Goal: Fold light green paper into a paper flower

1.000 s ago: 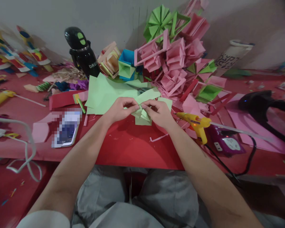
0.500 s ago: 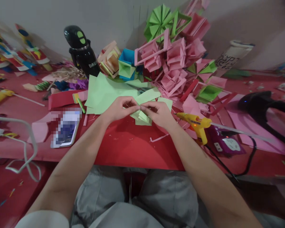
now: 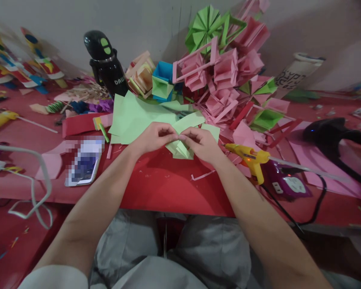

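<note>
The left hand [image 3: 156,138] and right hand [image 3: 200,142] meet fingertip to fingertip, thumbs and forefingers pinching the folded green paper [image 3: 184,152] above the middle of the red table [image 3: 174,188], inward from its near edge; the fingertips hide the gripped part. Green sheets [image 3: 135,116] lie just beyond, toward the far edge. A phone [image 3: 87,160] and a yellow glue gun [image 3: 252,156] flank the hands.

On the far side, left of the middle, a black bottle [image 3: 106,68] has pale letters on its side. I can read "DAW", and then the word goes around the bend. On the far right, a white roll-shaped thing [image 3: 303,72] has big dark marks like letters, but I cannot read them. I can read no other words.
</note>
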`<state>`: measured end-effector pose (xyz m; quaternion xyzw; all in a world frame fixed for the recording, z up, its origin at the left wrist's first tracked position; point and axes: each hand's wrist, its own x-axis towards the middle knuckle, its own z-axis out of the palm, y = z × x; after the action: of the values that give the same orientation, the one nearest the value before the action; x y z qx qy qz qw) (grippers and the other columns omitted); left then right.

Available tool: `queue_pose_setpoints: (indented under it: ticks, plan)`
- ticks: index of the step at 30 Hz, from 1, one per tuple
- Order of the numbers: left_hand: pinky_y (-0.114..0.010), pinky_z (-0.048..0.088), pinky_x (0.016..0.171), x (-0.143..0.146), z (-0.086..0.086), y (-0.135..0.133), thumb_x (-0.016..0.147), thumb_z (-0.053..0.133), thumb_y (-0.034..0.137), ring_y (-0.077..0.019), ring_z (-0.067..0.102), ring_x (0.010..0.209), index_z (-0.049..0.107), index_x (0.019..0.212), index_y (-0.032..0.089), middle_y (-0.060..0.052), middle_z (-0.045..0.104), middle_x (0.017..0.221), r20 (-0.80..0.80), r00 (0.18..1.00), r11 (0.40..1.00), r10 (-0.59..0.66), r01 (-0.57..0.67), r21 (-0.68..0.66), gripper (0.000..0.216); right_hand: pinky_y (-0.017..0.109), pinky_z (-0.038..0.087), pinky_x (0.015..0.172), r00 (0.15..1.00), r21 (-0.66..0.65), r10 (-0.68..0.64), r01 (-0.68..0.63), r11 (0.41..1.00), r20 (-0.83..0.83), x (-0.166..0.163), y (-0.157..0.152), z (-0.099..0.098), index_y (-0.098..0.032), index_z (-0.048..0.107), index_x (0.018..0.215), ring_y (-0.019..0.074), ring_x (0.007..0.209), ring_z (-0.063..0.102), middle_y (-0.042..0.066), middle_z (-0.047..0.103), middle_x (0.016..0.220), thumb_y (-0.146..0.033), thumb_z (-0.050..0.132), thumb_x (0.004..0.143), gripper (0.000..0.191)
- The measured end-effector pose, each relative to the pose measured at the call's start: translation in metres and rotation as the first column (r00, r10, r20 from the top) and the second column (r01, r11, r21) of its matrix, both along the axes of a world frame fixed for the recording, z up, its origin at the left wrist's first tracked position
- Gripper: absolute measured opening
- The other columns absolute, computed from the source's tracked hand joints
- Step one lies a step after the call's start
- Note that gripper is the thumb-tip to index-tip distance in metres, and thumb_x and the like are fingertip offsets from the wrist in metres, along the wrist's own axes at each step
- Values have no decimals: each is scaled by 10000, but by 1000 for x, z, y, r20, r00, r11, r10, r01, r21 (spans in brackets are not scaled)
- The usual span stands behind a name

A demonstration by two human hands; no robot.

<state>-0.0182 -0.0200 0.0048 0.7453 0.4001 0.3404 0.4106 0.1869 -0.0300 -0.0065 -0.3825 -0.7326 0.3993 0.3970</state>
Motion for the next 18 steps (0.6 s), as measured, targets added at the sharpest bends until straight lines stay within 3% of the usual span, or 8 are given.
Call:
queue_pose_setpoints:
  ticks: [6,13,18]
  plan:
    - [-263,437,606,-7,2,3,869,675,471,-133,555,643,730,862,170,-32,655,724,-67,995,996,-79,77,-38,306,265,363,547,999,65,-41,40,997,3,1,1,-2,-189,654,803,117,598,462,-4,596,677,-542,653,887,363]
    - [-259,489,624,-15,11,4,876,664,443,-146,627,638,722,789,164,-39,692,693,-103,986,978,-134,115,-177,299,267,366,542,997,38,-60,62,997,-47,5,4,-6,-195,645,822,120,616,499,4,619,715,-517,648,896,331]
    - [-249,475,579,-15,10,4,863,676,438,-141,624,591,726,794,164,-38,692,667,-127,985,985,-116,98,-141,287,268,367,532,998,47,-53,54,997,-31,5,2,-1,-199,651,807,127,624,508,7,616,704,-553,649,885,363]
